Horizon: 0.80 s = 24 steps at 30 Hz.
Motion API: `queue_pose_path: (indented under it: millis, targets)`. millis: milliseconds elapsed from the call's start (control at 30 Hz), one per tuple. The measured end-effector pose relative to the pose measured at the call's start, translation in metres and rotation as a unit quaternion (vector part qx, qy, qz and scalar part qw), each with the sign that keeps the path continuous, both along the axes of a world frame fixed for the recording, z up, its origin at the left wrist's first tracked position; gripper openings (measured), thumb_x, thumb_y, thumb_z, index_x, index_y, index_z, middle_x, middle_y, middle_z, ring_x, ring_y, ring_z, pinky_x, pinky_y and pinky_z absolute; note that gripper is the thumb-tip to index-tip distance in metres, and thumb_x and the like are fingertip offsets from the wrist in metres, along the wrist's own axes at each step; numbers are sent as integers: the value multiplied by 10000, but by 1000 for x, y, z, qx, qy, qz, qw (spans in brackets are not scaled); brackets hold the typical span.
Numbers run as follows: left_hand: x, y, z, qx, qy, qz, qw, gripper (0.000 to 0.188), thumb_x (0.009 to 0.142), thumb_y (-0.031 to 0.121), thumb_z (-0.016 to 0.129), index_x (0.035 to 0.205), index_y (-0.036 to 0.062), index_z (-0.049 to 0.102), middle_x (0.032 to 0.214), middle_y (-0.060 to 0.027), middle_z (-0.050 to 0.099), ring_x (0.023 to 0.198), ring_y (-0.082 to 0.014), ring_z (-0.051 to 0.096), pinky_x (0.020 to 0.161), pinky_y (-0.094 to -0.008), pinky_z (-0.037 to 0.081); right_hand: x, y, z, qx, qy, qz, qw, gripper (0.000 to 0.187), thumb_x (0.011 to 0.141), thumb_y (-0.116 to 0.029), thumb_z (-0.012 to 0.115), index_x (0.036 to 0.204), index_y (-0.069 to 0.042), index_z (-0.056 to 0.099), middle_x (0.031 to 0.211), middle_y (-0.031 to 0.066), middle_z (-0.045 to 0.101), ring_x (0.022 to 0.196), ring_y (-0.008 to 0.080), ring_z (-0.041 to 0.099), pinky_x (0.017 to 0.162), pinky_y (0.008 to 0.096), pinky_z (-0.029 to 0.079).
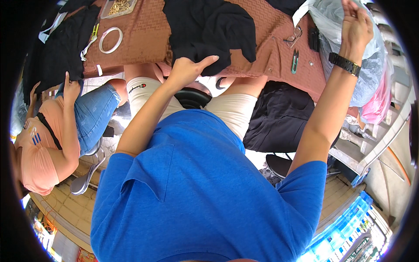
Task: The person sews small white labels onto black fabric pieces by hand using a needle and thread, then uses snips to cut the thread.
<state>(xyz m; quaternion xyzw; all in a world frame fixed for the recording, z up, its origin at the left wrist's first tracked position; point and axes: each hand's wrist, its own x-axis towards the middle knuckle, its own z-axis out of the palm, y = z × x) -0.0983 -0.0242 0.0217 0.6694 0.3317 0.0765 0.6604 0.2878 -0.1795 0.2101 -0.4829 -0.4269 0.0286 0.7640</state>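
Note:
A piece of black cloth (209, 28) lies spread over the table's edge in front of me. My left hand (190, 72) grips its near edge, with the thumb stretched out to the right and the other fingers partly hidden by the fabric. Raised at the far right, my right hand (357, 27) is well away from the cloth, beside a clear plastic bag. Its fingertips are drawn together; whatever they hold is too fine to make out. Small green thread snips (295, 61) and a pair of eyeglasses (293, 37) lie between the cloth and my right forearm.
A brown textured cover (144, 35) drapes the table. A white ring (111, 40) and a tray of small golden pieces (114, 15) are at the left. A co-worker there handles another black cloth (56, 48). Black fabric (281, 115) lies beside my right thigh; plastic bags (366, 83) bulge at the right.

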Motion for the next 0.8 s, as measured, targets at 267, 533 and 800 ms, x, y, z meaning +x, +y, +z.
queue_pose_path:
  millis: [267,533,800]
  targets:
    - [-8,-2,3,57,-122,-11,991,199,859,150,763,977,-7,731,900,-59,726,781,-114,639,717,-258,520,-26,15,8,41,65,-23,997,88,1006,-59,517,975,6,568,920,152,667,875,271,680,957,471,556]
    - [-1,1,16,110,-129,-4,986,226,882,183,737,1003,-7,729,934,-86,734,844,-152,654,785,-283,512,17,14,2,90,-5,-25,996,73,1007,-65,516,959,-19,548,923,150,665,916,260,676,954,484,550]
    - [16,33,36,-34,-41,104,993,412,877,308,750,1132,-11,697,1017,-93,723,880,-163,668,787,-294,526,23,60,-91,-165,45,-9,985,167,1020,-179,547,1026,-22,603,971,103,686,937,194,669,865,360,555]
